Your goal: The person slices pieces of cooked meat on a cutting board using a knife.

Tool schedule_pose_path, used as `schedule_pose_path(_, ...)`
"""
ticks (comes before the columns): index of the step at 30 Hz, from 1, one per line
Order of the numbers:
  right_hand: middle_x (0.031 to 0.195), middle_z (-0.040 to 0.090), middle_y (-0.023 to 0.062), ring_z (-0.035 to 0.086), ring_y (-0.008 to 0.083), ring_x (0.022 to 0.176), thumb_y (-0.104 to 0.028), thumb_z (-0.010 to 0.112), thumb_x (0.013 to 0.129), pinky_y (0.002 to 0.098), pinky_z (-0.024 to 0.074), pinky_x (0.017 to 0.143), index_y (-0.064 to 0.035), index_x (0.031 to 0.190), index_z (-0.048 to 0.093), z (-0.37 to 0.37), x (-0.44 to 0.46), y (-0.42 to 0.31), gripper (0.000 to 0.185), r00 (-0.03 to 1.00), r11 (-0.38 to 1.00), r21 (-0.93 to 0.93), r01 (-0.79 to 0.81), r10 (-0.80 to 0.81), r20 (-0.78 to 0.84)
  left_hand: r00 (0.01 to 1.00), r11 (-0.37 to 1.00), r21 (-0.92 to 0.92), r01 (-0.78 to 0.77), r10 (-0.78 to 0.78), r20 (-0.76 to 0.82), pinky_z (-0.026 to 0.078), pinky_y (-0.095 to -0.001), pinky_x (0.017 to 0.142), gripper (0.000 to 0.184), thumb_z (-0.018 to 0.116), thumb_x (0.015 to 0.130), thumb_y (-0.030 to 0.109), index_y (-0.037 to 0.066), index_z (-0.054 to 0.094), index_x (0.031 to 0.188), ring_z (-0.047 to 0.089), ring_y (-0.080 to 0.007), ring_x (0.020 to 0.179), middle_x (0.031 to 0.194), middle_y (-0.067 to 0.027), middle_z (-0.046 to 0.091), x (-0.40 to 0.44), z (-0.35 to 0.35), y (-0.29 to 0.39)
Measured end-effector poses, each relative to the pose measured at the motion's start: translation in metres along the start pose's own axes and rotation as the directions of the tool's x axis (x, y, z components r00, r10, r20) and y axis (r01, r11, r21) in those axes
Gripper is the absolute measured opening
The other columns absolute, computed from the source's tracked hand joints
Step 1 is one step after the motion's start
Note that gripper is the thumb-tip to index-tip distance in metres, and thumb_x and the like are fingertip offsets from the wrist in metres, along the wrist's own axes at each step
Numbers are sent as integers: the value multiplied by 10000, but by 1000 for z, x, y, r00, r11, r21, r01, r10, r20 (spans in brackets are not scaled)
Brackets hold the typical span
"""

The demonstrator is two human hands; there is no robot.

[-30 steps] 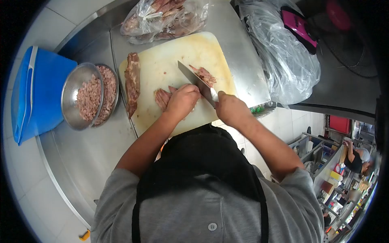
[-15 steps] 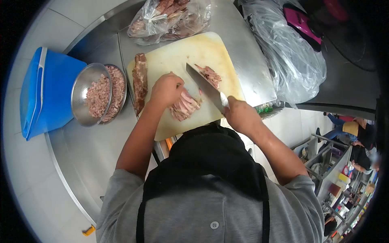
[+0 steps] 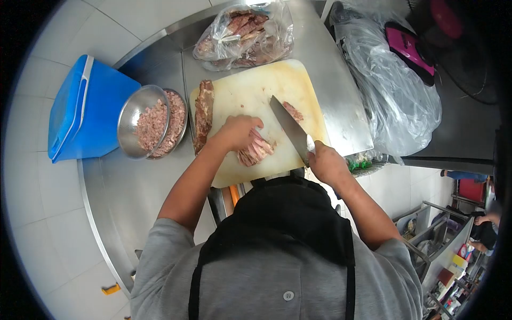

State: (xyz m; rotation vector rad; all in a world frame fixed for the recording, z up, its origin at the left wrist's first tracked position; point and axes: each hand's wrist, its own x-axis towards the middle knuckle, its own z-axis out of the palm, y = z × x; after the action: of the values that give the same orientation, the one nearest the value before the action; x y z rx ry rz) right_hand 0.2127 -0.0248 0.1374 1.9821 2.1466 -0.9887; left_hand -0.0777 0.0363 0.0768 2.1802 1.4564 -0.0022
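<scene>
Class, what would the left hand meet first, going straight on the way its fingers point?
Past the sliced meat at its fingers, the left hand would probably meet the knife blade first, though its height is unclear.

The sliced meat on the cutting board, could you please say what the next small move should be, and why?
Probably steady the sliced meat with the left hand, fingertips tucked back: the slices lie fanned on the cutting board, that hand is at their edge, and the knife in the right hand is apart from them.

Left hand (image 3: 241, 132) curls loosely, right hand (image 3: 326, 161) grips
</scene>
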Motion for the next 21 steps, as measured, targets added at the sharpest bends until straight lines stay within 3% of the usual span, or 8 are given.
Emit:
schedule_pose_path(3, 990, 696, 313, 688, 460, 964, -238, 562, 972, 532, 541, 873, 45, 1076, 603, 1, 2, 6, 304, 1000, 999, 28, 19, -19, 3, 988, 991, 72, -111, 102, 115, 467, -443, 925, 201, 703, 817, 134, 145, 747, 1013, 614, -305, 1071, 1042, -92, 664, 1, -2, 7)
schedule_pose_path(6, 994, 696, 314, 686, 457, 978, -237, 565, 970, 524, 539, 885, 53, 1093, 605, 5, 9, 15, 318, 999, 999, 34, 36, -36, 0, 970, 971, -8, -238, 238, -44, 474, -427, 928, 173, 687, 837, 95, 139, 759, 988, 617, -304, 1059, 1026, -74, 669, 6, -23, 28)
schedule_pose_path(9, 1012, 692, 318, 684, 451, 996, -232, 567, 968, 520, 536, 897, 53, 1112, 604, 6, 11, 21, 322, 997, 996, 33, 78, -78, 11, 912, 916, -114, -385, 359, -200, 468, -420, 989, 267, 688, 830, 72, 159, 766, 1069, 599, -318, 1149, 1143, -96, 661, 9, -18, 34)
schedule_pose_path(12, 1030, 690, 317, 681, 445, 1014, -234, 566, 970, 518, 533, 908, 54, 1122, 601, 1, 9, 16, 328, 997, 997, 42, 67, -68, 34, 896, 952, 11, -307, 292, -335, 445, -415, 1059, 421, 716, 813, 79, 148, 714, 1228, 548, -339, 1262, 1299, -140, 607, 6, 27, 17)
schedule_pose_path(14, 1038, 691, 313, 682, 444, 1016, -239, 567, 971, 519, 533, 908, 54, 1129, 596, 2, 10, 16, 334, 997, 997, 26, 66, -68, 45, 914, 985, -152, -88, 19, -405, 422, -429, 1095, 694, 803, 759, 227, 37, 576, 1387, 490, -370, 1336, 1386, -209, 538, -2, 41, 17)
schedule_pose_path(15, 1038, 691, 313, 682, 444, 1016, -239, 567, 971, 519, 533, 908, 54, 1129, 596, 3, 10, 16, 334, 997, 998, 21, 65, -66, 48, 914, 984, -157, -87, 16, -406, 422, -429, 1095, 694, 803, 759, 227, 37, 576, 1387, 490, -370, 1336, 1386, -209, 538, -7, 41, 29)
schedule_pose_path(17, 1029, 692, 313, 683, 446, 1011, -240, 565, 971, 519, 534, 903, 52, 1129, 594, 1, 10, 14, 334, 998, 999, 13, 47, -48, 48, 878, 992, -94, 88, -122, -464, 424, -460, 1075, 952, 878, 649, 356, -101, 486, 1385, 516, -395, 1270, 1332, -244, 555, -10, 35, 64)
schedule_pose_path(21, 1023, 692, 313, 684, 446, 1008, -238, 562, 972, 520, 535, 900, 50, 1118, 594, 1, 9, 12, 324, 997, 999, -5, 41, -41, 59, 876, 998, -34, 49, -60, -478, 412, -478, 1083, 1076, 912, 565, 452, -138, 480, 1355, 495, -418, 1282, 1336, -260, 542, -1, 50, 77)
